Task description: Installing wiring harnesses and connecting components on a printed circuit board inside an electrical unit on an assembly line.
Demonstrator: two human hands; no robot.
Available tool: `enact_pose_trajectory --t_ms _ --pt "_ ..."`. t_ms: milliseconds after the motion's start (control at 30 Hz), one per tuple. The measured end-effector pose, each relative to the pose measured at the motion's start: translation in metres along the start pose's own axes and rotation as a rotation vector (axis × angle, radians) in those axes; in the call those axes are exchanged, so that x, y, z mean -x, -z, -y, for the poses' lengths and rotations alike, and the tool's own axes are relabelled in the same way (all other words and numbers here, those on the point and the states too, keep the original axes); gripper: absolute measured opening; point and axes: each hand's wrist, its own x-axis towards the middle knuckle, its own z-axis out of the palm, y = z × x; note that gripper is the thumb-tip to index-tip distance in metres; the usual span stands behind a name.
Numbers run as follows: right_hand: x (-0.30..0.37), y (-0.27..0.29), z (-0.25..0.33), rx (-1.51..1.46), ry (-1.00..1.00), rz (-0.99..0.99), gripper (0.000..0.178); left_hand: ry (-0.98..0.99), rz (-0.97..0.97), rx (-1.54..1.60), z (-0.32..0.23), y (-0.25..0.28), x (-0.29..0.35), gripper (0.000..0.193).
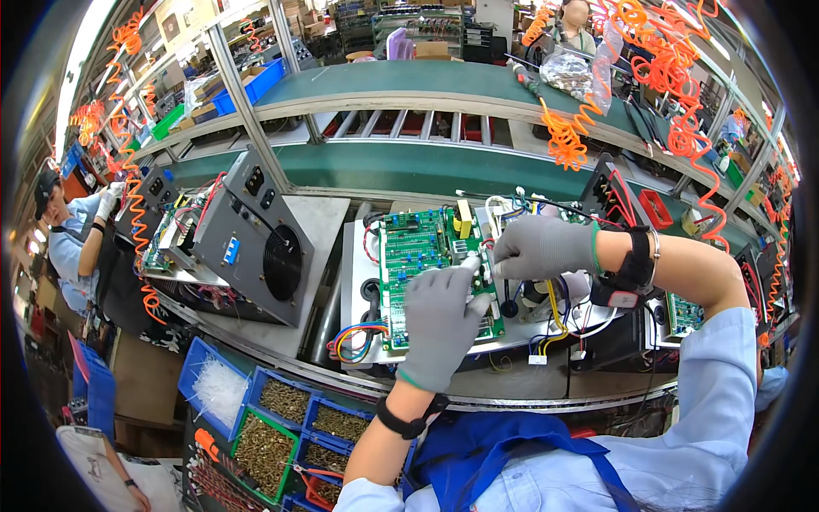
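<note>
Both my hands wear grey gloves and work at the right edge of a green circuit board (409, 247). The board is full of small components and lies on a pale metal plate. My left hand (439, 324) rests over the board's lower right part, thumb and index finger apart beside white connectors. Just right of it my right hand (542, 247) is closed with its fingers bent down; what they pinch is hidden. Behind the right hand stands a yellow transformer (462, 219). Yellow wires (559, 314) with a white plug hang beneath the right hand, and multicoloured wires (351, 340) curl at the board's lower left.
To the left stands a grey-panelled unit (252, 235) with a round black coil or fan. Bins of screws (266, 448) and a blue tray of white ties (220, 388) sit at lower left. Orange coiled hoses (682, 111) hang at right. A co-worker (77, 226) is at far left.
</note>
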Motion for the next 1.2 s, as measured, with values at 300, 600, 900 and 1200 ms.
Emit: enact_pose_trajectory --t_ms 300,600,900,1200 --pt "-0.038 0.001 0.019 0.47 -0.298 0.014 0.025 0.128 -0.136 -0.238 0.021 -0.003 0.035 0.041" --pt "-0.063 -0.001 0.012 0.597 -0.26 0.079 0.025 0.081 -0.169 -0.25 0.028 -0.01 0.039 0.03" --pt "-0.087 0.008 0.008 0.467 -0.312 0.157 0.025 0.098 -0.16 -0.234 0.03 -0.015 0.044 0.027" --pt "-0.093 0.0 0.015 0.656 -0.254 0.193 0.025 0.108 -0.141 -0.241 0.027 -0.009 0.037 0.026"
